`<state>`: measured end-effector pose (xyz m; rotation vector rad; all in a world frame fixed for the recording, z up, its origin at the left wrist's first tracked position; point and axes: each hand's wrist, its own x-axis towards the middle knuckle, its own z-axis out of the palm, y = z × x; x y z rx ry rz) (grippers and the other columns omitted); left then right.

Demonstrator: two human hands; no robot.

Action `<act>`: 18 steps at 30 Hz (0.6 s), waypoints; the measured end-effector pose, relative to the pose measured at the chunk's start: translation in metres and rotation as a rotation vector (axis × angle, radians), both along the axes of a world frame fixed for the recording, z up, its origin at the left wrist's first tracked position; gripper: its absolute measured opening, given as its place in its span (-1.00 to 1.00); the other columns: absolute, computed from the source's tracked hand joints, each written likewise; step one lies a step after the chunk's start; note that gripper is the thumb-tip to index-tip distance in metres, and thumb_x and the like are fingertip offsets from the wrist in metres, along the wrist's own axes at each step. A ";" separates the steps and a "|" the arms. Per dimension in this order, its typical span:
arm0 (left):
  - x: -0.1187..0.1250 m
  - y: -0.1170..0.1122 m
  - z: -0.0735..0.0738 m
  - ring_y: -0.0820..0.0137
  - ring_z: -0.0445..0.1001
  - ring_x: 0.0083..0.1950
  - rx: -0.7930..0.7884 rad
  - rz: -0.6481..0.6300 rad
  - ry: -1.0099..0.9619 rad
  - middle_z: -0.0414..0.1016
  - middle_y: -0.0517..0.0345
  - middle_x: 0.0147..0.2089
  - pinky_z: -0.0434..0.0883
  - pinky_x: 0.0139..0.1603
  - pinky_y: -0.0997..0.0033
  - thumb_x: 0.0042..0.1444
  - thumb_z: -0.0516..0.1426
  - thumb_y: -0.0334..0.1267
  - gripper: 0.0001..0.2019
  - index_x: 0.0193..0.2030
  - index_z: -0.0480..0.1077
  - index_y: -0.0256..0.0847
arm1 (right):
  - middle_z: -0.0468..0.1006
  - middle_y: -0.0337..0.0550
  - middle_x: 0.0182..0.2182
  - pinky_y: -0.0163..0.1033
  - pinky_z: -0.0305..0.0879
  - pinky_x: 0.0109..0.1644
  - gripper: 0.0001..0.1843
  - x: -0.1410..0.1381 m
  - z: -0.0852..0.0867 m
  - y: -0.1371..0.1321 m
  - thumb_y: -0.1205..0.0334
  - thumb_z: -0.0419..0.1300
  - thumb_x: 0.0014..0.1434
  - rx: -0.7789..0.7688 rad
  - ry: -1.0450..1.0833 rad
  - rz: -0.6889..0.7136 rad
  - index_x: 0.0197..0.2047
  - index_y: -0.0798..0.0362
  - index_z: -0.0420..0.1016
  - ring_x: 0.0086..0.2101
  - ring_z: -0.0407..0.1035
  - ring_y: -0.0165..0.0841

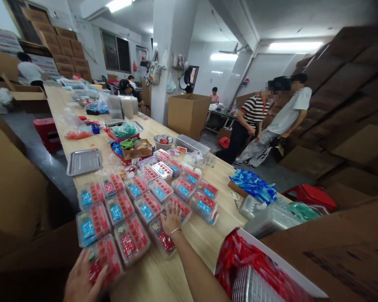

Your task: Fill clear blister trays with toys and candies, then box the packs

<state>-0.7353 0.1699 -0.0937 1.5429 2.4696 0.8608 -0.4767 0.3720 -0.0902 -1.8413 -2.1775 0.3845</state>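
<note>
Here we are at the table: our left hand (82,279) is curled around a clear box (105,260) of red pieces, holding it at the near edge. Our right hand (171,220) is wide open, fingers spread, resting on the next boxes (164,239), with a bracelet (175,231) at the wrist. More boxes (119,207) crowd the wooden table (189,256), and red packets (239,256) fill a carton just right.

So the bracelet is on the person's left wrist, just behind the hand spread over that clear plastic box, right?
Not quite: the head view shows the bracelet on the right wrist, not the left. The rest stands: it sits just behind the hand, this right hand, spread over the clear plastic box.
</note>
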 end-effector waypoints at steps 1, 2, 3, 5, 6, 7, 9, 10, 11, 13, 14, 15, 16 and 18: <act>0.013 0.020 0.013 0.15 0.05 0.37 0.009 -0.097 0.044 0.17 -0.13 0.31 0.08 0.35 0.09 -0.03 -0.06 0.11 -0.26 0.25 0.09 -0.27 | -0.05 0.06 0.34 0.17 -0.32 0.28 -0.41 0.000 -0.003 0.001 -0.02 -0.09 0.26 0.003 -0.004 0.000 0.31 -0.02 0.11 0.30 -0.22 -0.06; 0.027 0.039 0.024 0.15 0.05 0.37 0.002 -0.172 0.082 0.14 -0.14 0.33 0.07 0.35 0.07 0.00 -0.06 0.08 -0.30 0.23 0.11 -0.28 | -0.06 0.06 0.34 0.17 -0.31 0.28 -0.41 0.000 -0.005 0.001 -0.01 -0.09 0.27 0.001 -0.012 0.000 0.31 -0.02 0.10 0.31 -0.23 -0.06; 0.041 0.056 0.032 0.14 0.06 0.37 -0.037 -0.237 0.109 0.11 -0.16 0.34 0.08 0.34 0.05 0.04 -0.06 0.05 -0.34 0.23 0.13 -0.30 | -0.07 0.06 0.34 0.16 -0.30 0.28 -0.42 0.000 -0.007 0.002 0.00 -0.09 0.27 -0.004 -0.023 -0.002 0.31 -0.02 0.11 0.31 -0.25 -0.06; 0.068 0.082 0.042 0.09 0.05 0.37 -0.123 -0.333 0.147 0.09 -0.20 0.35 0.09 0.32 0.00 0.08 -0.05 -0.01 -0.36 0.25 0.13 -0.33 | -0.08 0.06 0.35 0.16 -0.29 0.27 -0.42 0.000 -0.010 0.002 0.01 -0.08 0.26 -0.008 -0.054 -0.014 0.31 -0.03 0.12 0.31 -0.26 -0.06; 0.080 0.091 0.044 0.07 0.04 0.37 -0.165 -0.376 0.162 0.08 -0.20 0.36 0.07 0.32 -0.04 0.08 -0.03 -0.04 -0.37 0.27 0.13 -0.32 | -0.08 0.05 0.35 0.16 -0.28 0.27 -0.42 0.000 -0.011 0.002 0.01 -0.08 0.26 -0.003 -0.068 -0.018 0.31 -0.03 0.12 0.31 -0.25 -0.06; 0.090 0.097 0.044 0.07 0.01 0.38 -0.200 -0.418 0.173 0.06 -0.18 0.37 0.05 0.32 -0.07 0.09 -0.01 -0.06 -0.37 0.28 0.12 -0.29 | -0.07 0.05 0.35 0.16 -0.28 0.27 -0.43 0.000 -0.012 0.002 0.02 -0.08 0.26 0.007 -0.081 -0.017 0.31 -0.04 0.12 0.31 -0.25 -0.06; 0.106 0.104 0.042 0.06 -0.03 0.39 -0.252 -0.491 0.186 0.02 -0.11 0.39 0.02 0.33 -0.10 0.08 0.02 -0.07 -0.37 0.31 0.10 -0.20 | -0.07 0.03 0.35 0.16 -0.27 0.27 -0.43 0.001 -0.013 0.002 0.02 -0.08 0.26 0.028 -0.099 -0.012 0.31 -0.05 0.12 0.31 -0.25 -0.07; 0.112 0.106 0.042 0.06 -0.03 0.40 -0.278 -0.514 0.184 0.01 -0.08 0.39 0.02 0.33 -0.11 0.09 0.02 -0.07 -0.37 0.31 0.09 -0.16 | -0.07 0.03 0.35 0.16 -0.27 0.27 -0.43 0.001 -0.014 0.001 0.01 -0.08 0.26 0.034 -0.104 -0.007 0.31 -0.05 0.11 0.31 -0.25 -0.07; 0.117 0.107 0.042 0.05 -0.03 0.40 -0.311 -0.529 0.179 0.01 -0.07 0.39 0.02 0.33 -0.12 0.09 0.03 -0.06 -0.37 0.32 0.09 -0.15 | -0.07 0.03 0.35 0.16 -0.27 0.27 -0.43 0.001 -0.014 0.001 0.01 -0.08 0.26 0.034 -0.106 -0.003 0.31 -0.05 0.11 0.31 -0.25 -0.07; 0.122 0.110 0.042 0.02 -0.02 0.39 -0.395 -0.541 0.176 0.02 -0.09 0.39 0.00 0.32 -0.15 0.06 0.05 -0.11 -0.36 0.31 0.11 -0.17 | -0.07 0.05 0.35 0.15 -0.27 0.27 -0.42 0.001 -0.015 0.000 0.01 -0.08 0.26 0.028 -0.104 -0.006 0.31 -0.04 0.11 0.31 -0.26 -0.07; 0.124 0.111 0.042 0.01 -0.02 0.39 -0.432 -0.548 0.181 0.01 -0.10 0.39 -0.01 0.32 -0.17 0.03 0.07 -0.17 -0.35 0.31 0.11 -0.19 | -0.08 0.06 0.35 0.15 -0.27 0.27 -0.42 0.001 -0.014 0.000 0.01 -0.08 0.26 0.023 -0.099 -0.010 0.31 -0.03 0.12 0.31 -0.26 -0.07; 0.124 0.112 0.042 0.01 -0.04 0.39 -0.458 -0.555 0.189 -0.02 -0.11 0.40 -0.03 0.32 -0.17 -0.02 0.09 -0.22 -0.32 0.31 0.11 -0.20 | -0.08 0.08 0.35 0.14 -0.27 0.28 -0.42 0.001 -0.014 0.000 0.01 -0.07 0.26 0.019 -0.094 -0.013 0.31 -0.02 0.12 0.31 -0.25 -0.07; 0.125 0.113 0.041 0.01 -0.05 0.40 -0.476 -0.564 0.196 -0.04 -0.12 0.40 -0.05 0.32 -0.18 -0.06 0.10 -0.26 -0.28 0.32 0.10 -0.22 | -0.08 0.08 0.34 0.14 -0.27 0.28 -0.42 0.002 -0.013 0.000 0.01 -0.07 0.26 0.016 -0.090 -0.016 0.31 -0.01 0.12 0.31 -0.25 -0.07; 0.124 0.113 0.040 0.01 -0.07 0.40 -0.476 -0.583 0.184 -0.07 -0.15 0.41 -0.05 0.33 -0.17 -0.08 0.12 -0.23 -0.25 0.33 0.07 -0.23 | -0.07 0.09 0.34 0.13 -0.27 0.28 -0.42 0.002 -0.012 -0.001 0.01 -0.07 0.26 0.016 -0.084 -0.016 0.30 -0.01 0.13 0.31 -0.24 -0.07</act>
